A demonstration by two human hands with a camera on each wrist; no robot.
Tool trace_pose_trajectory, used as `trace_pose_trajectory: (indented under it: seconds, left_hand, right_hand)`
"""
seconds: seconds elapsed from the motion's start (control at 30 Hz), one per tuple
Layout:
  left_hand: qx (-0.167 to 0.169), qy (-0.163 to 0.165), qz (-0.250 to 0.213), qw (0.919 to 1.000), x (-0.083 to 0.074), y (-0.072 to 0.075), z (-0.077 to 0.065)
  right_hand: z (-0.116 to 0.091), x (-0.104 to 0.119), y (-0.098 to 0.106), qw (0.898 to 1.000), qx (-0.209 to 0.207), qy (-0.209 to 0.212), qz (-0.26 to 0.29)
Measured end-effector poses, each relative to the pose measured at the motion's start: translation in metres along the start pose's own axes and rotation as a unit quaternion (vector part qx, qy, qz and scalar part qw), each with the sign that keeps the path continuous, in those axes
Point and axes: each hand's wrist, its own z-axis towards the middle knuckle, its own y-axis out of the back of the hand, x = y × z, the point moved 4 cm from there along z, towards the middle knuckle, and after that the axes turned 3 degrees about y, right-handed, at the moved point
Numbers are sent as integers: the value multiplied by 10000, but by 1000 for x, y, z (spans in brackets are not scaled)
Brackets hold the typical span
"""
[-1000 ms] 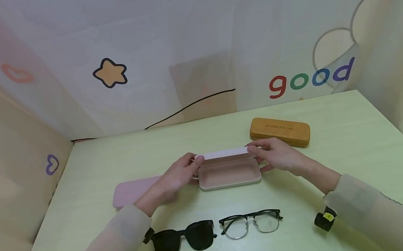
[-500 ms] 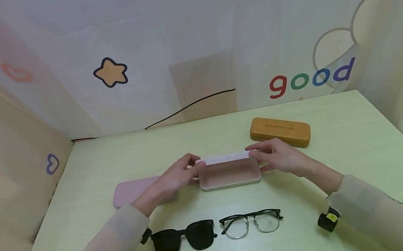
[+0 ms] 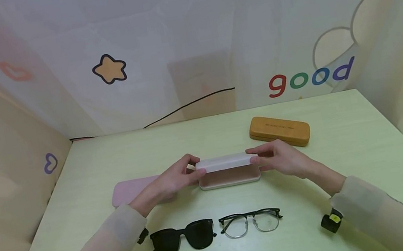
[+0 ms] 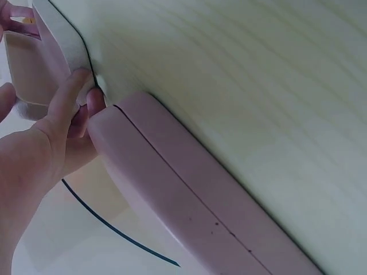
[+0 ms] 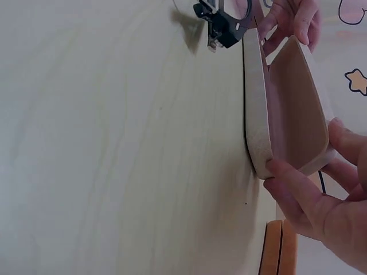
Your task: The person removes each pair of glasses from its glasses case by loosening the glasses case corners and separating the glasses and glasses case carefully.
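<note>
A white eyeglass case (image 3: 228, 163) with a pinkish lining stands partly open at the middle of the table, its lid tilted over the base. My left hand (image 3: 178, 176) holds its left end, thumb on the lid's front edge. At the right end, my right hand (image 3: 282, 160) grips it with the thumb on the lid and other fingers at the base, as the right wrist view shows around the case (image 5: 295, 109). Nothing lies in the part of the lining that shows. Behind my left forearm is a closed pink glasses case (image 4: 172, 189), right beside the left fingers.
Black sunglasses (image 3: 167, 243) lie at the front, near my left sleeve. Right of them are clear-lensed eyeglasses (image 3: 254, 213) with a dark browline. A closed tan glasses case (image 3: 279, 131) lies behind my right hand. A printed curtain (image 3: 192, 20) encloses the table's back and sides.
Both hands have swung the white case's lid forward and down, so less of the lining shows. The base, the other cases and both pairs of glasses have stayed put.
</note>
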Motion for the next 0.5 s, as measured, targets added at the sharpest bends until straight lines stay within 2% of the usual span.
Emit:
trace_pose_trajectory:
  seconds: [0.17, 0.33, 0.5]
  left_hand:
    - [74, -145, 289, 9994, -1, -1, -2]
    - [17, -276, 560, 9980, -4, -3, -2]
    - [-146, -429, 920, 9947, -5, -6, 0]
  right_hand:
    - [-3, 0, 1, 9972, -191, 114, -717]
    - [-4, -5, -1, 9937, -376, -70, -1051]
    - [-4, -8, -4, 9894, -472, -36, -1371]
